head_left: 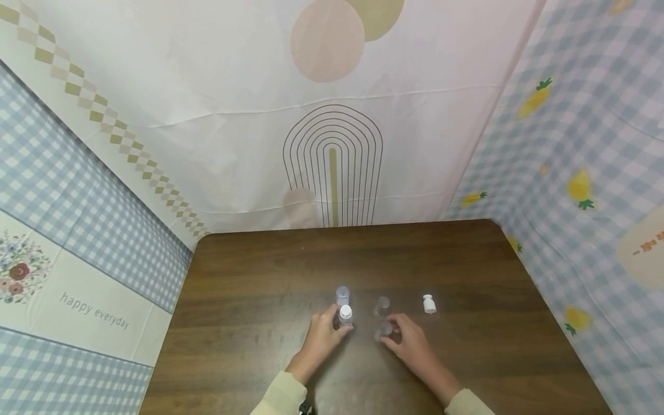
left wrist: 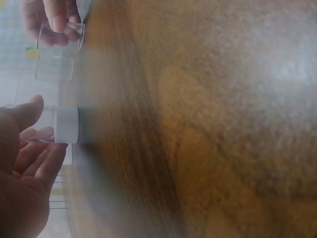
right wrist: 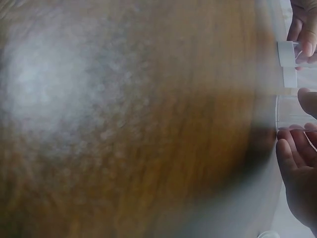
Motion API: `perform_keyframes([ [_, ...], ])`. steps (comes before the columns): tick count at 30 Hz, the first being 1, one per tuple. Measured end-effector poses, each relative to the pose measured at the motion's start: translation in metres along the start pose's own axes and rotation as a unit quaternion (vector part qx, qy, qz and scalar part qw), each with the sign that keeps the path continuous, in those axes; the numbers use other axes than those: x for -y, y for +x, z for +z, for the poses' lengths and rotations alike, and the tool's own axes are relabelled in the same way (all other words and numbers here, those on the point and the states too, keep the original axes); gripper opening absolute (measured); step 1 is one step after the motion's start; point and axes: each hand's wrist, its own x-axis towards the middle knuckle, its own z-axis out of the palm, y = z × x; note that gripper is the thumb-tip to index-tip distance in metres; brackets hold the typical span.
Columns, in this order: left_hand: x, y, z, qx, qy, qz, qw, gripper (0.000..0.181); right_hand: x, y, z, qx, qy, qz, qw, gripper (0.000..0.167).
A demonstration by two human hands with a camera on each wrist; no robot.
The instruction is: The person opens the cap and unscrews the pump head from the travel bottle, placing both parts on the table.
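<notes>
In the head view, my left hand [head_left: 320, 339] grips a small clear container with a white end [head_left: 346, 313] between thumb and fingers. In the left wrist view, the container's white part [left wrist: 67, 125] faces the tabletop beside my left hand [left wrist: 27, 168]. Directly behind it stands another small container [head_left: 342, 295]. My right hand [head_left: 415, 349] holds a clear cup [head_left: 385, 329] by its sides; the right wrist view shows my right hand [right wrist: 302, 173] around the clear cup [right wrist: 291, 111]. A second clear cup [head_left: 383, 305] stands just behind that one.
A small white bottle [head_left: 429, 304] stands to the right on the brown wooden table [head_left: 249, 276]. Printed cloth [head_left: 233, 155] hangs behind the table, with checked cloth [head_left: 550, 190] on the right and more on the left.
</notes>
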Motion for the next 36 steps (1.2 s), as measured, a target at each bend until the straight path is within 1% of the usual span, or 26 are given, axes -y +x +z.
perform_keyframes([
  [5, 0.0, 0.0, 0.0, -0.001, -0.001, -0.002, 1.0, 0.037, -0.001, -0.001, 0.001, -0.004, 0.006, 0.0, 1.0, 0.054],
  [9, -0.001, -0.001, -0.001, 0.001, -0.001, -0.007, 1.0, 0.037, -0.004, -0.004, -0.002, -0.029, 0.021, 0.002, 0.9994, 0.057],
  [13, -0.001, -0.001, -0.001, 0.004, -0.003, -0.009, 1.0, 0.037, -0.008, -0.006, -0.01, -0.057, 0.028, -0.004, 0.998, 0.055],
  [18, -0.001, -0.001, -0.001, 0.003, -0.007, -0.01, 0.9999, 0.037, -0.004, 0.002, -0.027, -0.08, 0.01, -0.046, 0.9956, 0.052],
  [22, 0.0, -0.001, 0.0, 0.003, -0.007, -0.007, 0.9999, 0.037, 0.01, 0.015, -0.04, -0.089, -0.002, -0.071, 0.9935, 0.048],
  [24, 0.001, -0.001, 0.0, 0.003, -0.006, -0.005, 1.0, 0.037, 0.018, 0.023, -0.045, -0.09, -0.001, -0.092, 0.9917, 0.047],
  [27, 0.001, -0.001, 0.001, 0.002, -0.007, -0.002, 1.0, 0.037, 0.034, 0.034, -0.049, -0.095, 0.001, -0.138, 0.9859, 0.046],
  [29, 0.002, 0.0, 0.001, 0.001, -0.007, 0.001, 1.0, 0.038, 0.045, 0.042, -0.049, -0.09, 0.001, -0.166, 0.9819, 0.047],
  [31, 0.003, 0.0, 0.0, 0.0, -0.01, 0.005, 0.9999, 0.038, 0.056, 0.049, -0.047, -0.081, 0.001, -0.185, 0.9795, 0.048],
  [36, 0.006, 0.001, 0.001, -0.007, -0.013, 0.028, 0.9995, 0.039, 0.08, 0.062, -0.034, -0.045, -0.004, -0.203, 0.9781, 0.051],
])
